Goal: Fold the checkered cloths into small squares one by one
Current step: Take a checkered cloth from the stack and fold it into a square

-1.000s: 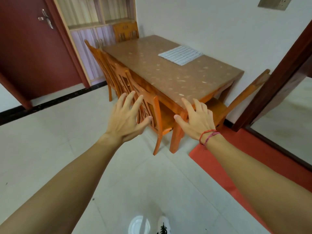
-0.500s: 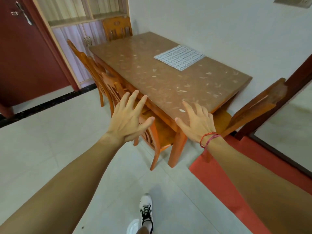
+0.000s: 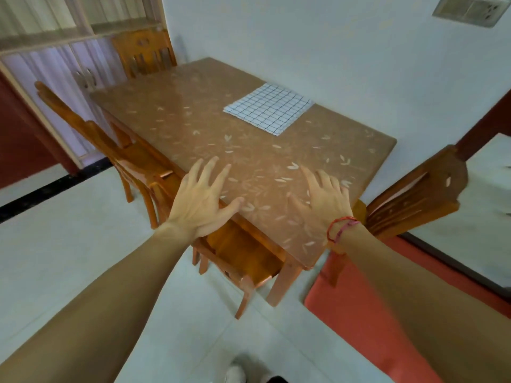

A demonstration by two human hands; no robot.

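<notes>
Shoe (image 3: pixel 235 374) on pale floor tile at the bottom edge. Red mat (image 3: pixel 356 308) to the right, by the table leg.

Left hand (image 3: pixel 201 200) and right hand (image 3: pixel 323 199): both palm-down over the near end of the table (image 3: pixel 257 167), fingers straight and spread, holding nothing. Contact with the tabletop: cannot tell. Red string bracelet (image 3: pixel 341 226) on the right wrist.

Wooden chairs (image 3: pixel 130 158) tucked along the table's left side.

Checkered cloth (image 3: pixel 268 107): lies flat and unfolded on the far right part of the tabletop, near the wall, well apart from both hands. Outline close to square, no clear long axis; edges roughly parallel to the table edges, one corner pointing toward the camera.
</notes>
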